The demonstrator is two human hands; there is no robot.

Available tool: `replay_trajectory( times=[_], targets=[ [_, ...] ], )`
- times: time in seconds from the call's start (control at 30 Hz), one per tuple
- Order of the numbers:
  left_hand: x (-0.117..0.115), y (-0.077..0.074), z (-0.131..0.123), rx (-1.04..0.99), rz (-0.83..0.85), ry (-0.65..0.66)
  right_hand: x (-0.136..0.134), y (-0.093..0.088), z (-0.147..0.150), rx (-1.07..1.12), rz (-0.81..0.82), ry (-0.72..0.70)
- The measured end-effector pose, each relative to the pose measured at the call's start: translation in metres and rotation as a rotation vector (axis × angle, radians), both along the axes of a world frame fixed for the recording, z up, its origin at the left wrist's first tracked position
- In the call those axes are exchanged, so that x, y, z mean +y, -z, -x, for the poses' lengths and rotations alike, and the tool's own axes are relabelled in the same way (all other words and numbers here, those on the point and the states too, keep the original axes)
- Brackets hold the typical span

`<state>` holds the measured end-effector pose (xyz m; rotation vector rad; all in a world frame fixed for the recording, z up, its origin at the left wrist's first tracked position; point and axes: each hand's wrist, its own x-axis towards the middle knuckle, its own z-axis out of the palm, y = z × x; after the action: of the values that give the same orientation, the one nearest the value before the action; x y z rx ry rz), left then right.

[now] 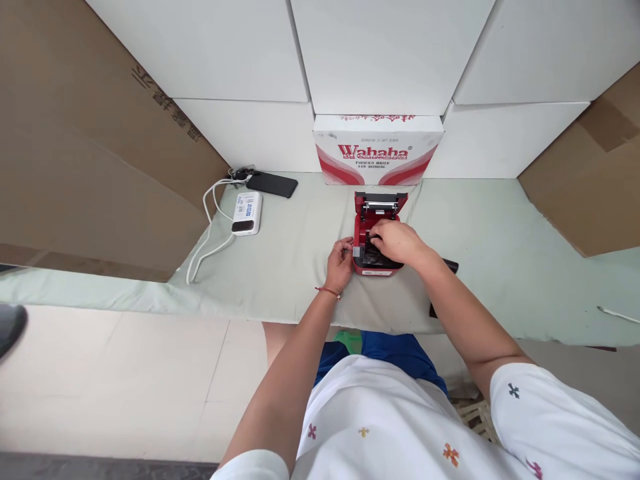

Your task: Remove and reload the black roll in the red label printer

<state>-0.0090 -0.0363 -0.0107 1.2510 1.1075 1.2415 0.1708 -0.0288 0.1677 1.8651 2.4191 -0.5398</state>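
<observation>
A small red and black label printer (pixel 379 272) stands on the cloth-covered table in front of me, its lid (pixel 383 202) raised. My left hand (pixel 341 263) is at the printer's left side, fingers curled against its casing. From the right, my right hand (pixel 395 241) reaches into the open compartment. Its fingers are bent together at the black inner part near the left wall. What lies between those fingertips is hidden. Under my right forearm, a dark object (pixel 451 265) is partly covered.
Behind the printer stands a Wahaba-style red and white carton marked Wahaha (pixel 377 155) against white panels. On the left lie a white power bank (pixel 247 212) with white cables and a black phone (pixel 273 184). Brown cardboard (pixel 100 153) borders the left side, more cardboard (pixel 590 173) the right.
</observation>
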Motion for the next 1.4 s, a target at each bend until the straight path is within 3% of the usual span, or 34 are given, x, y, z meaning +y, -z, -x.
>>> replay_trajectory(
  times=[0.13, 0.2, 0.27, 0.43, 0.6, 0.77, 1.0, 1.1, 1.23, 1.4],
  targets=[
    [0.001, -0.001, 0.0, -0.001, 0.0, 0.001, -0.01, -0.014, -0.006, 0.283, -0.34, 0.022],
    [0.001, -0.001, 0.0, 0.0, -0.001, -0.003, -0.006, -0.015, -0.008, 0.324, -0.517, 0.066],
    [0.001, -0.001, 0.0, 0.006, 0.0, -0.005, 0.003, -0.009, -0.011, 0.296, -0.572, 0.091],
    [0.0, 0.001, 0.001, 0.027, -0.007, -0.012, 0.014, 0.008, -0.021, 0.259, -0.453, 0.046],
    [-0.001, -0.001, 0.001, 0.002, 0.004, -0.003, -0.011, 0.013, -0.028, 0.351, -0.413, 0.002],
    [-0.004, -0.009, 0.0, -0.079, 0.051, 0.013, -0.04, 0.031, -0.028, 0.312, -0.262, -0.014],
    [-0.005, -0.013, 0.002, -0.055, 0.052, 0.013, -0.047, 0.033, -0.025, 0.273, -0.19, -0.051],
    [-0.003, -0.011, 0.004, -0.035, 0.061, -0.012, -0.045, 0.034, -0.029, 0.299, -0.2, -0.06],
    [-0.004, -0.005, 0.005, -0.049, -0.005, -0.017, -0.049, 0.048, -0.04, 0.423, -0.278, -0.116],
    [-0.007, -0.003, 0.004, -0.153, -0.043, 0.06, -0.082, 0.066, -0.04, 0.566, -0.351, -0.172]
  ],
)
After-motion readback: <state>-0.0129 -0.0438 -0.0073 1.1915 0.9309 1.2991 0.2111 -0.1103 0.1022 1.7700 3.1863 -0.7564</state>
